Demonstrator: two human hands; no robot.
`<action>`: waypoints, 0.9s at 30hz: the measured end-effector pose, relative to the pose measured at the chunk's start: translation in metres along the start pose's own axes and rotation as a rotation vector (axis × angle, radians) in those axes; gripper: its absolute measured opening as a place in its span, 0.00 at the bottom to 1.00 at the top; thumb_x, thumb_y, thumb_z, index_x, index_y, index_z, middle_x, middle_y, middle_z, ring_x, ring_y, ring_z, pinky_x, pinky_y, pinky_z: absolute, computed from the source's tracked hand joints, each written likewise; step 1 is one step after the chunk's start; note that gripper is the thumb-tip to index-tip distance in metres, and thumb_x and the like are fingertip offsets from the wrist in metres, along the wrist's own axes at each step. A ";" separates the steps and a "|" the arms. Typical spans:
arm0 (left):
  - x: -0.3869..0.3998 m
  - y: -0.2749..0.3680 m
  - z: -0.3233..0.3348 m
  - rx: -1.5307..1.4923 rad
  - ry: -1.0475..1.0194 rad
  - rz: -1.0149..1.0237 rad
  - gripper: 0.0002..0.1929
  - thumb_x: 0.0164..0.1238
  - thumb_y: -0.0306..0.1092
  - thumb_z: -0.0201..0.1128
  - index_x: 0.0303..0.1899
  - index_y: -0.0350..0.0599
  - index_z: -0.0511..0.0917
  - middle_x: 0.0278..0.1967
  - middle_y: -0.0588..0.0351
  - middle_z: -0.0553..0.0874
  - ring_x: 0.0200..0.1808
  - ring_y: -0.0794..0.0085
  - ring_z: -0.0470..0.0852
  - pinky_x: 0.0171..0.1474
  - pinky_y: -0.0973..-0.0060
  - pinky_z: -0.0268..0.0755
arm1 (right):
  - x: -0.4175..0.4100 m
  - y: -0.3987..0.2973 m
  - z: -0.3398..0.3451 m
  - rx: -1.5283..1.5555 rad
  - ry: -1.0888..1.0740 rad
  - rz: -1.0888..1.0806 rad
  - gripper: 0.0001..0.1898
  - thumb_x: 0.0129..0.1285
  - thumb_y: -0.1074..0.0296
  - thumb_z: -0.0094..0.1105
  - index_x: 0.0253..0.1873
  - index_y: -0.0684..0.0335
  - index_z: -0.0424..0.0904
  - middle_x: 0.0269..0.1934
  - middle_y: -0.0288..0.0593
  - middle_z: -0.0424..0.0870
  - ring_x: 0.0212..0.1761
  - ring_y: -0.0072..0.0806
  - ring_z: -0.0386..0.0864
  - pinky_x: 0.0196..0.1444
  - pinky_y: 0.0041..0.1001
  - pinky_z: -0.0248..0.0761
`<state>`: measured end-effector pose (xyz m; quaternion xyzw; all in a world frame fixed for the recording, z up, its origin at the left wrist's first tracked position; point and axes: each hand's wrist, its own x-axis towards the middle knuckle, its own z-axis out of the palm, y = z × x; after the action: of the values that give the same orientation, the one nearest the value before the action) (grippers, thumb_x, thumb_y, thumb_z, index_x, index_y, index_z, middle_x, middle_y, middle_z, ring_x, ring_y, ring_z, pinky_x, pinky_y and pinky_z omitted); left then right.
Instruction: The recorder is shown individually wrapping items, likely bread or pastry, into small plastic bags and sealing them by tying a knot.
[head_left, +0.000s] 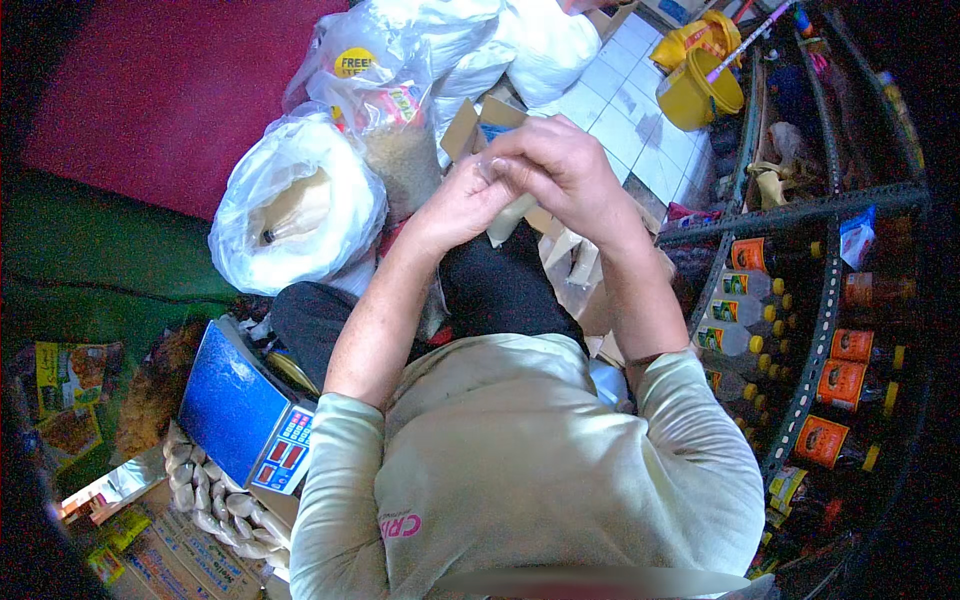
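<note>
Both hands meet in front of my lap, above the black trousers. My left hand and my right hand pinch the top of a small clear plastic bag with pale contents. The bag hangs below the fingers, and its upper end is hidden by them. To the left stands an open white plastic-lined sack of pale powder or fine grain. A clear scoop-like object with a dark end lies in the sack.
A blue digital scale stands at lower left beside several small filled bags. Full plastic sacks and a bag of grain lie ahead. Bottle shelves run along the right. A yellow bucket stands on tiles.
</note>
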<state>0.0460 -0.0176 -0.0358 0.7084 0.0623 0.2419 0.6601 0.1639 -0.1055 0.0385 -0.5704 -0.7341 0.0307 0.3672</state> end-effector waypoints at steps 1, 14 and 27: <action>0.000 0.001 -0.001 0.009 0.047 0.019 0.13 0.64 0.37 0.55 0.40 0.36 0.76 0.33 0.56 0.81 0.38 0.73 0.78 0.44 0.75 0.70 | -0.003 0.002 0.002 0.002 0.000 -0.003 0.07 0.55 0.70 0.57 0.39 0.60 0.77 0.32 0.41 0.78 0.36 0.35 0.77 0.39 0.32 0.67; 0.006 0.040 0.004 0.096 0.325 0.213 0.19 0.71 0.41 0.46 0.22 0.42 0.70 0.22 0.58 0.76 0.27 0.76 0.76 0.34 0.77 0.69 | -0.049 0.022 0.111 1.967 0.806 0.865 0.40 0.60 0.30 0.31 0.66 0.57 0.56 0.65 0.49 0.61 0.66 0.42 0.59 0.67 0.41 0.50; 0.011 0.072 -0.001 -0.403 0.386 0.169 0.19 0.71 0.38 0.47 0.20 0.41 0.67 0.20 0.57 0.73 0.26 0.74 0.74 0.34 0.77 0.68 | -0.067 0.007 0.105 2.208 0.685 0.632 0.42 0.58 0.28 0.30 0.66 0.57 0.59 0.61 0.45 0.67 0.65 0.39 0.62 0.65 0.42 0.55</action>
<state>0.0382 -0.0206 0.0367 0.5068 0.0780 0.4339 0.7409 0.1148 -0.1216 -0.0754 -0.0809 -0.0027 0.5795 0.8109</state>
